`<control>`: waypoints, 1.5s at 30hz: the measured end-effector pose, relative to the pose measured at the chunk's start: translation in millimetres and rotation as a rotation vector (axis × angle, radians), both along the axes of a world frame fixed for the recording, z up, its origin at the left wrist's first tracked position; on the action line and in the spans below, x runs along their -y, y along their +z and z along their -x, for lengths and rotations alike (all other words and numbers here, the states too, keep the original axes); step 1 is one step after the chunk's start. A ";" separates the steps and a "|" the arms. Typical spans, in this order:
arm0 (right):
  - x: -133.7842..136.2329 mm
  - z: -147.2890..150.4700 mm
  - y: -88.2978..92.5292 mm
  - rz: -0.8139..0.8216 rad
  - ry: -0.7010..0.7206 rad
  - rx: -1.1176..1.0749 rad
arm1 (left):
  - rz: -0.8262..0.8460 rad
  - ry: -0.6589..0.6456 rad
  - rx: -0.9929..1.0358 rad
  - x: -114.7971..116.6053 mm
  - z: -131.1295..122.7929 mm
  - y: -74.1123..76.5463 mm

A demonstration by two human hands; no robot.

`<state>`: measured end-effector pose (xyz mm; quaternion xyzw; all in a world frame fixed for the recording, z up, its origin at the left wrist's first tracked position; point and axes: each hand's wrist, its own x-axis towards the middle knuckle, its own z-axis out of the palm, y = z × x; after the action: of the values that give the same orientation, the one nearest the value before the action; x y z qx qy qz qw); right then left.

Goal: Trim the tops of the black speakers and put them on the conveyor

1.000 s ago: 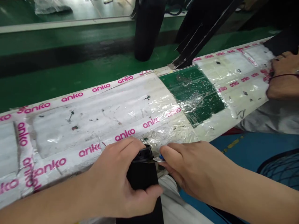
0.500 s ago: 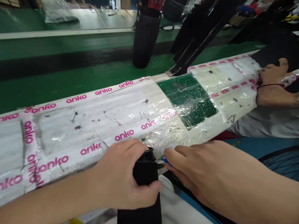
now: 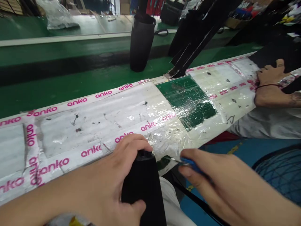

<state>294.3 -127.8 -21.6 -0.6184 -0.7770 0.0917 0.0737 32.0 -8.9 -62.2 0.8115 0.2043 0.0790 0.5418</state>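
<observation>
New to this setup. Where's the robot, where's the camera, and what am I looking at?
There's no robot: a person works with two bare hands. The only view comes from a camera worn on their head, looking forward and down.

The left hand holds a long black piece near its end. The right hand grips a blue-handled tool with a thin metal tip; its exact type is unclear.

Beyond them runs a white-covered bench edged with pink-lettered "anko" tape. A black cylinder stands behind it. At right, another person's hand rests by black material.
</observation>
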 end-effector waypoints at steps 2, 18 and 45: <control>-0.6 21.9 -14.4 -0.020 0.049 -0.054 | 0.167 -0.004 -0.057 -4.8 2.0 -3.6; 13.7 47.3 -47.2 -0.094 -0.013 -0.213 | 0.265 0.244 0.079 15.6 -10.2 -36.6; 22.7 44.8 -32.0 -0.022 0.109 0.214 | 0.235 0.192 0.070 13.0 0.1 -33.6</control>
<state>249.6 -150.5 -53.7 -0.5809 -0.8137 0.0204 -0.0082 31.9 -21.8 -95.8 0.7159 0.2698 0.1344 0.6298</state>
